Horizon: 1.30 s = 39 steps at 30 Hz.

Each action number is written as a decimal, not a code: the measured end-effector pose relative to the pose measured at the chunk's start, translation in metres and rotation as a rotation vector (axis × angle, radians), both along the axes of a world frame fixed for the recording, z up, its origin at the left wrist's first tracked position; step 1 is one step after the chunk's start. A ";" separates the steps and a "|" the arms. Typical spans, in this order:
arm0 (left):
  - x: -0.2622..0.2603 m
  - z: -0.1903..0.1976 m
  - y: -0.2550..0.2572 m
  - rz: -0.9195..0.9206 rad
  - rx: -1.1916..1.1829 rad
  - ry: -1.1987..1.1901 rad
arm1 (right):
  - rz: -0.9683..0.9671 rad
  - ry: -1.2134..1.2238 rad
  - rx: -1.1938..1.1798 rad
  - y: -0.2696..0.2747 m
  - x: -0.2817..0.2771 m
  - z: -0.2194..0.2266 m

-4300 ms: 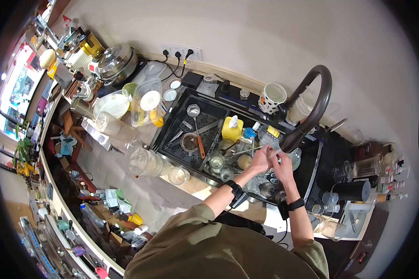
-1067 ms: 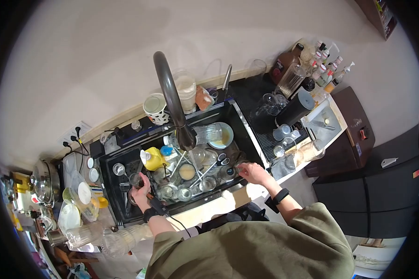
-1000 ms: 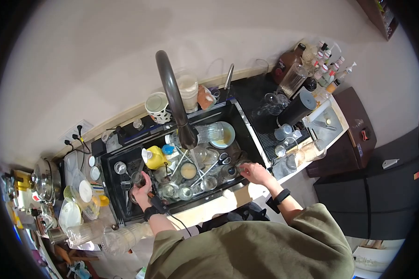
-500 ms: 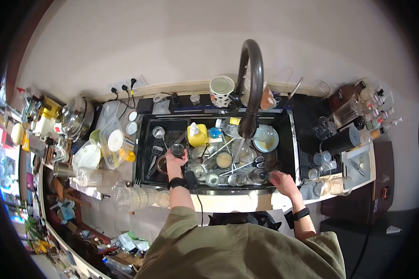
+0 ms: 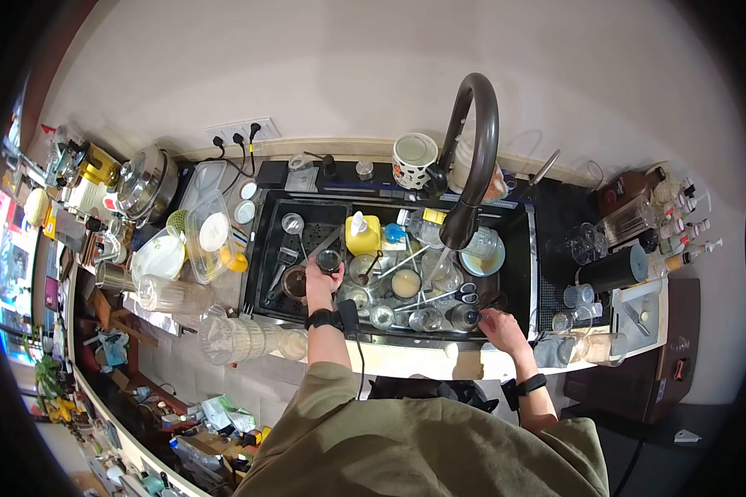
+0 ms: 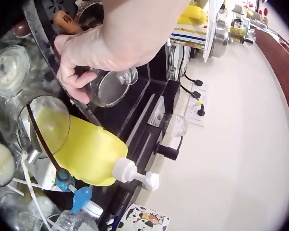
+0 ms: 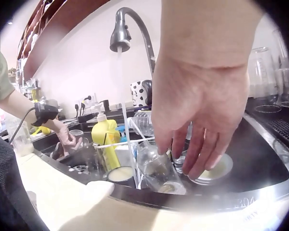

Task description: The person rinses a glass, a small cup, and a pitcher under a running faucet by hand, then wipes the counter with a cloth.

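Note:
My left hand (image 5: 319,279) grips a small clear glass (image 5: 330,262) above the divider near the sink's left basin. In the left wrist view, curled fingers wrap the side of that glass (image 6: 111,89). Beneath it are a brown-stained cup (image 5: 293,282) and a wooden-handled ladle (image 5: 293,224). My right hand (image 5: 506,330) hangs low over the front right of the sink, beside a glass jar (image 5: 462,316). In the right wrist view, the right hand's fingers (image 7: 202,151) point down, loosely extended, with no held thing showing. Scissors (image 5: 467,292) lie just beyond the jar.
Water runs from the dark faucet (image 5: 472,149) into the crowded sink. A yellow pump bottle (image 5: 362,236), several glasses and a bowl (image 5: 482,253) sit in it. Tall clear pitchers (image 5: 232,340) stand at the left counter edge; glasses and a black cylinder (image 5: 617,266) stand right.
The hands, together under the faucet at first, are now apart. The left has taken hold of the small glass; the right has moved to the front right. The head view has swung about.

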State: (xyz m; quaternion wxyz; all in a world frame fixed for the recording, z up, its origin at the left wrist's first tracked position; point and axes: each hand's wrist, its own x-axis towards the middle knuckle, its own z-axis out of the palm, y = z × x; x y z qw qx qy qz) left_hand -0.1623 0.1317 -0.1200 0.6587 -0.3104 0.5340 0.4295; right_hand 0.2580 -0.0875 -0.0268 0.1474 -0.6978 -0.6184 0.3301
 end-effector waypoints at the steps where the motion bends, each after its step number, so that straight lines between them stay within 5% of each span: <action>1: -0.001 -0.001 0.001 0.001 0.004 -0.002 | -0.003 0.016 0.006 0.000 0.000 -0.005; 7: -0.004 -0.007 0.003 0.073 0.036 -0.011 | 0.022 0.009 -0.005 0.003 -0.006 -0.010; 14: 0.022 0.001 -0.014 0.037 0.109 0.239 | 0.039 0.058 -0.059 0.009 -0.011 -0.005; 16: 0.046 0.035 -0.040 -0.044 0.281 0.407 | 0.069 0.131 -0.091 0.019 -0.012 -0.009; 21: 0.085 0.141 -0.123 -0.602 0.745 1.117 | -0.034 0.425 0.076 0.067 -0.045 -0.033; 26: 0.067 0.187 -0.177 -0.719 0.747 2.204 | -0.352 0.935 -0.032 0.124 -0.092 -0.049; 33: 0.038 0.163 -0.231 -1.097 0.037 2.205 | -0.468 1.062 -0.223 0.140 -0.103 -0.072; 39: 0.028 0.131 -0.232 -0.935 0.157 2.111 | -0.476 0.990 -0.308 0.137 -0.102 -0.072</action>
